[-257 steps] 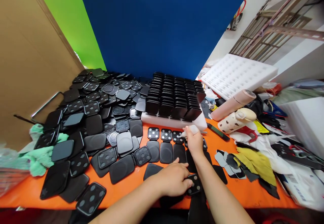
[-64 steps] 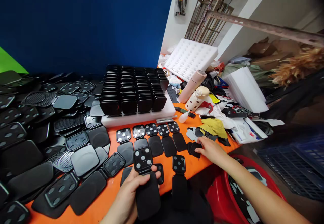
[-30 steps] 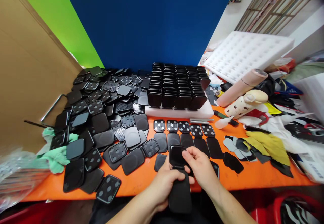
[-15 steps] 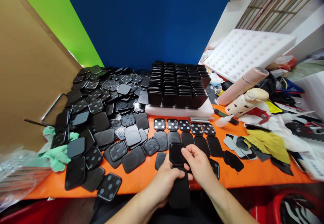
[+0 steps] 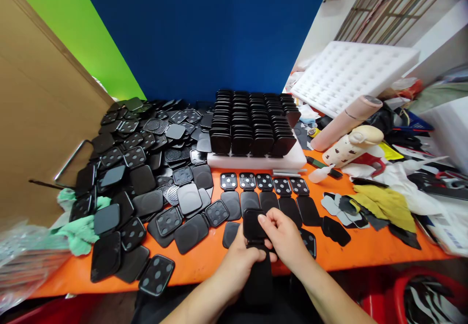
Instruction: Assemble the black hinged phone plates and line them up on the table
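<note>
In front of me I hold a black hinged two-panel piece (image 5: 251, 226), its smaller square panel uppermost and its longer panel hanging toward my lap. My left hand (image 5: 239, 260) is closed around it near the hinge, thumb across the front. My right hand (image 5: 285, 238) pinches the right side of the upper panel, with the thumb on its face and the fingers behind. Just beyond my hands lies a row of similar opened pieces (image 5: 268, 201), their small panels dotted with grey round spots. Another dotted panel (image 5: 309, 242) shows partly beside my right wrist.
A large heap of black pieces (image 5: 146, 177) covers the left of the orange table (image 5: 204, 271). Rows of upright black panels (image 5: 252, 124) stand in a white foam block (image 5: 256, 162). At right are a pink bottle (image 5: 345, 121), a small dropper bottle (image 5: 321, 173) and yellow cloth (image 5: 387, 204).
The view has shifted slightly. My right thumb sits a little further in over the upper panel; both hands keep hold of the same piece.
</note>
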### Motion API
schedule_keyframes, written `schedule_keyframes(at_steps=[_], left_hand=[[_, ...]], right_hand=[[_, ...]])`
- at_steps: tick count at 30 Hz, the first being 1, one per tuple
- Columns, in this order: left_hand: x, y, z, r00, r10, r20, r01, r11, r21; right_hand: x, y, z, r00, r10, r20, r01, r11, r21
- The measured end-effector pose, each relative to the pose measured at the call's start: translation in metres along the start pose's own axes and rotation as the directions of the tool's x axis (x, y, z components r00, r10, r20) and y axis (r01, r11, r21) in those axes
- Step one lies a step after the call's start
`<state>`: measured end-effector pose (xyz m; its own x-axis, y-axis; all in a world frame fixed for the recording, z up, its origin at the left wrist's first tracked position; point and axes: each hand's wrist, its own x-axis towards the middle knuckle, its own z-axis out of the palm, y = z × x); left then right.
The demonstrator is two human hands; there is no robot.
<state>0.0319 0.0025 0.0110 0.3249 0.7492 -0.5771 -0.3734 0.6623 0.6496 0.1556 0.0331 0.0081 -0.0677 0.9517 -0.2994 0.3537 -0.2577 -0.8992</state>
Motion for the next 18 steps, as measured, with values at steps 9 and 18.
schedule_keyframes(at_steps=[9,18], left_hand=[[-0.001,0.000,0.001,0.999,0.043,0.014,-0.042,0.996,-0.076],[-0.001,0.008,0.000,0.998,0.049,-0.047,-0.052,0.996,-0.077]], right_hand=[[0.003,-0.008,-0.012,0.998,-0.055,-0.035,0.038,0.923,-0.383],[0.006,0.007,-0.005,0.991,0.059,0.120,-0.090,0.959,0.270]])
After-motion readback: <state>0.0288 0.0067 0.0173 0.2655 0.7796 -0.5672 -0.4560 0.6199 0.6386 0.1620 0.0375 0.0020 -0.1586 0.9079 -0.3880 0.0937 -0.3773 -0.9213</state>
